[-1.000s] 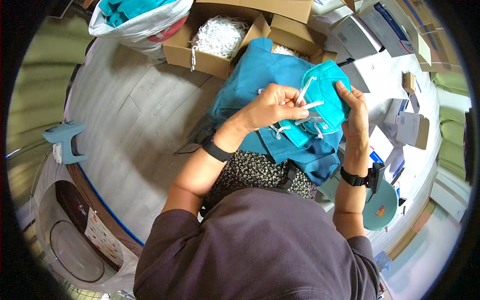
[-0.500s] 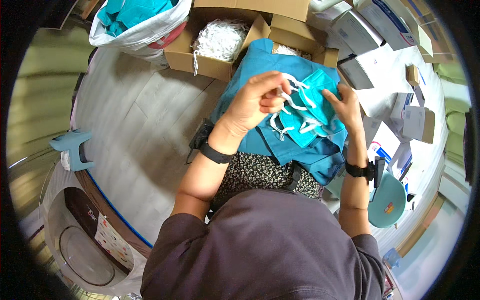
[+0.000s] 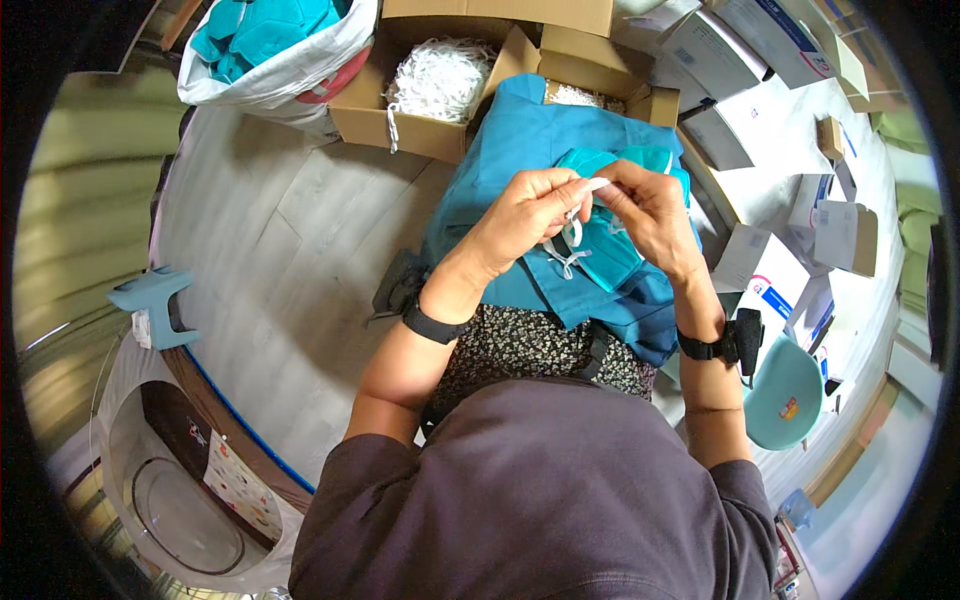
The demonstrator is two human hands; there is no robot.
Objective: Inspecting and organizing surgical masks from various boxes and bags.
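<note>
The left hand (image 3: 528, 212) and right hand (image 3: 655, 215) meet, fingers curled – both pinching a white strap (image 3: 599, 184) over the teal masks (image 3: 610, 260). The masks lie on the blue cloth (image 3: 515, 150) across the lap – near an open box (image 3: 425, 138).

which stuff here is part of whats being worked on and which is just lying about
Seemingly in use:
white strap, between left hand and right hand
teal masks on blue cloth
probably white strands in cardboard box

Apparently lying about:
pale blue stool
small brown box
opened white boxes
</note>
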